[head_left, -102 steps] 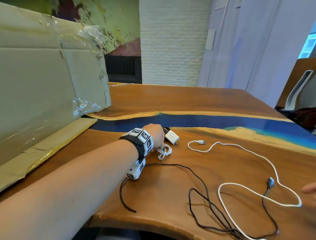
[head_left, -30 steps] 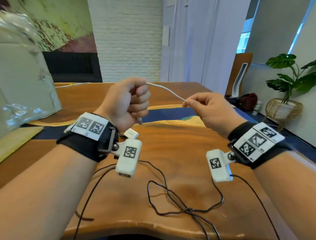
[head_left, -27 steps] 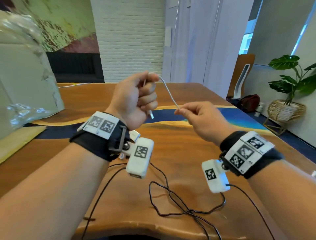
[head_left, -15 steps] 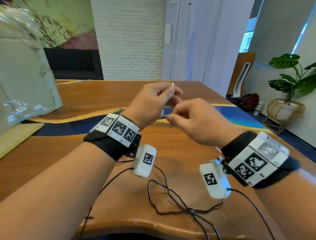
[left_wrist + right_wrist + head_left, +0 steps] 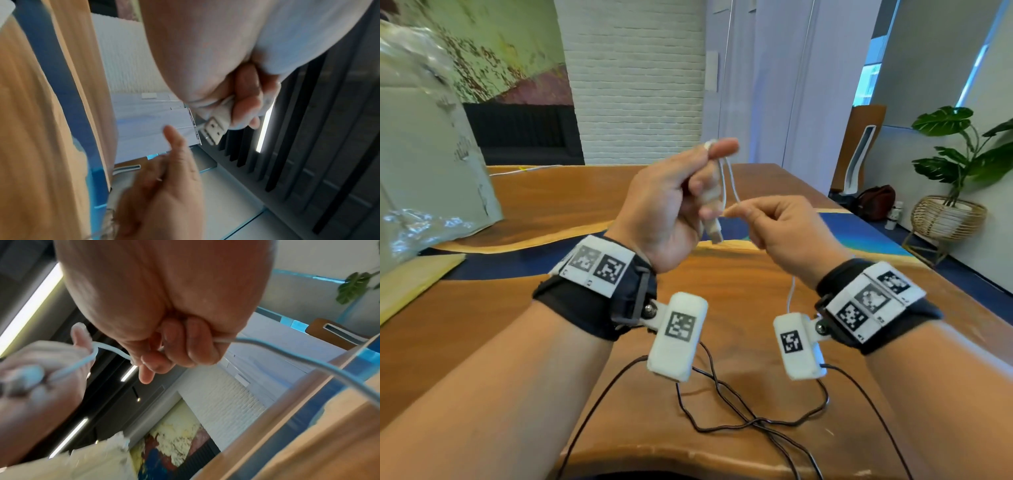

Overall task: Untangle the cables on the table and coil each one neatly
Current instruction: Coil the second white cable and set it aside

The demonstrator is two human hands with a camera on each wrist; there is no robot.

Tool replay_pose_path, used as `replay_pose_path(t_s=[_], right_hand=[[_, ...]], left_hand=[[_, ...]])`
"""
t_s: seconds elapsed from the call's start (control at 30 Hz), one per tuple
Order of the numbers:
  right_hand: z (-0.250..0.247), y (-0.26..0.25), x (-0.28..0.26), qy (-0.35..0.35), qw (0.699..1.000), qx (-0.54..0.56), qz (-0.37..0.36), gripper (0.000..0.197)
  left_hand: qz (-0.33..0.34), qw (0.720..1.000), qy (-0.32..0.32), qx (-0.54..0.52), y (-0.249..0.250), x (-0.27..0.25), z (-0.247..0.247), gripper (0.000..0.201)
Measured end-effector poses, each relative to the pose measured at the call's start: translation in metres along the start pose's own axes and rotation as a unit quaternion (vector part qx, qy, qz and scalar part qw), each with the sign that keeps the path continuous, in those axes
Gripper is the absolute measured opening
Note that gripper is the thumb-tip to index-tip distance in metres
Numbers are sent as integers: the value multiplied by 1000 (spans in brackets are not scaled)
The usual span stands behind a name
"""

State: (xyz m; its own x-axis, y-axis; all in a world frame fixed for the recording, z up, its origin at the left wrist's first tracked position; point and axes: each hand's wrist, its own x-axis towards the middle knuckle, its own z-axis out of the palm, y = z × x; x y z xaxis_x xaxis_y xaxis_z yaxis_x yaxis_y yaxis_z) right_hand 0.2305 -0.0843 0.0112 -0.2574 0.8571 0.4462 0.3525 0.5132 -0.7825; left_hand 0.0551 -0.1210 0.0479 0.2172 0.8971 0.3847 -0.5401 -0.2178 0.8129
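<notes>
Wooden table [image 5: 544, 205] below raised hands. Left hand [image 5: 667, 205] now grips white cable [image 5: 723, 185] with first loop over index finger, USB plug [image 5: 714, 231] hanging; right hand [image 5: 780, 229] pinches next stretch. Coiling has begun; black cable [image 5: 739, 411] lies tangled, untouched.

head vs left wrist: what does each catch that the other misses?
Head only: the black cable tangled on the table, and the white cable looped over the left index finger.
Left wrist only: the open metal face of the USB plug.
Both: the left hand gripping the plug end, and the right hand close by.
</notes>
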Motion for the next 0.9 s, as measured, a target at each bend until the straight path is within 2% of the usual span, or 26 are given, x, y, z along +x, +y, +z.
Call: replay_pose_path(t_s=[0.07, 0.1, 0.13, 0.17, 0.2, 0.27, 0.3, 0.37, 0.4, 0.47, 0.5, 0.6, 0.67, 0.77, 0.9], right_hand=[[15, 0, -9, -51, 997, -50, 16, 24], [22, 0, -13, -76, 994, -72, 18, 22], [27, -4, -17, -98, 991, -91, 14, 21], [31, -8, -19, -118, 987, -107, 9, 23], [31, -14, -21, -136, 983, -124, 2, 24], [24, -26, -23, -158, 975, -157, -25, 23], [17, -30, -22, -152, 973, -170, -45, 21], [1, -36, -19, -121, 974, -179, -64, 19], [-9, -38, -17, -105, 978, -172, -61, 19], [-26, -42, -13, -81, 982, -160, -57, 16], [-34, -42, -10, -67, 983, -160, -58, 15], [-50, -36, -2, 1, 989, -138, -59, 11], [-52, -27, 2, 31, 994, -94, -43, 11], [-34, -15, 1, 9, 996, -85, -11, 18], [3, -2, -8, -65, 991, -119, 12, 24]], left_hand=[[25, 997, 30, -61, 0, 7, 4, 30], [43, 996, 51, -60, -3, 11, 4, 29], [68, 995, 72, -17, -6, 14, 3, 28], [94, 989, 93, 72, -12, 17, 0, 27], [119, 969, 102, 191, -18, 18, -5, 26], [143, 896, 65, 415, -28, 15, -14, 29], [133, 862, 41, 488, -31, 13, -19, 31], [99, 820, 0, 565, -31, 9, -27, 27], [77, 814, -24, 575, -29, 7, -28, 29], [22, 823, -62, 565, -24, 2, -28, 37], [-6, 836, -72, 544, -21, 1, -27, 38], [-55, 924, -77, 371, -13, -4, -25, 39], [-70, 964, -89, 241, -9, -6, -20, 37], [-39, 988, -87, 118, -6, -3, -7, 32], [35, 997, 31, 53, -10, 10, 7, 25]])
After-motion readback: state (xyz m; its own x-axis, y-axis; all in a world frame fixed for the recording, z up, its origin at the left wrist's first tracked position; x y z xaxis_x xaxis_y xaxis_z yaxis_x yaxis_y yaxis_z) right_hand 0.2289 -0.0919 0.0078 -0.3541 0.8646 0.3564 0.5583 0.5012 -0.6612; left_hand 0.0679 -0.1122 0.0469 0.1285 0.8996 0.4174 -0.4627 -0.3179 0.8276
